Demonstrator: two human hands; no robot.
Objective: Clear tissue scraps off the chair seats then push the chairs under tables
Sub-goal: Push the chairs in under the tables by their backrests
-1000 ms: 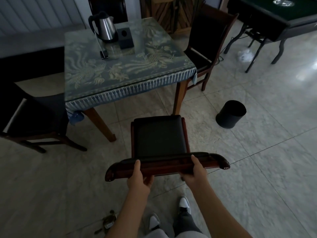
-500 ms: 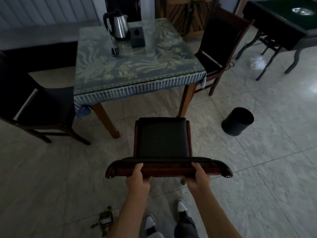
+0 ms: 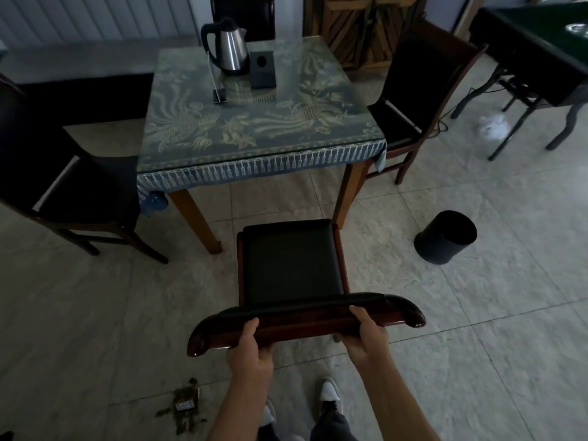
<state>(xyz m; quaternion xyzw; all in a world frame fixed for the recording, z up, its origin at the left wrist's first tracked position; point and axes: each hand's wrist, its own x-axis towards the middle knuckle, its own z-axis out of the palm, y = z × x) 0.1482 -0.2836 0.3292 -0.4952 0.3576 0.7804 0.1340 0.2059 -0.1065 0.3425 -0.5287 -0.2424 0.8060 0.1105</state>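
Note:
A dark wooden chair [image 3: 291, 265] with a black padded seat stands in front of me, facing the square table [image 3: 254, 122] with its blue patterned cloth. No scraps show on the seat. My left hand [image 3: 251, 348] and my right hand [image 3: 366, 337] both grip the chair's curved top rail. The seat's front edge sits just short of the table's near side, between its two front legs. Another chair [image 3: 73, 186] stands at the table's left and one more [image 3: 420, 100] at its right. A white crumpled tissue [image 3: 491, 128] lies on the floor under the far right table.
A black bin [image 3: 445, 237] stands on the tiles right of the chair. A kettle [image 3: 229, 49] and a dark box [image 3: 262, 70] sit on the table. Brownish litter [image 3: 184, 405] lies on the floor by my left foot. A green-topped table [image 3: 541, 49] stands at the far right.
The chair has slid forward toward the table with both hands on its top rail, and I have stepped closer, so the table looks larger and nearer.

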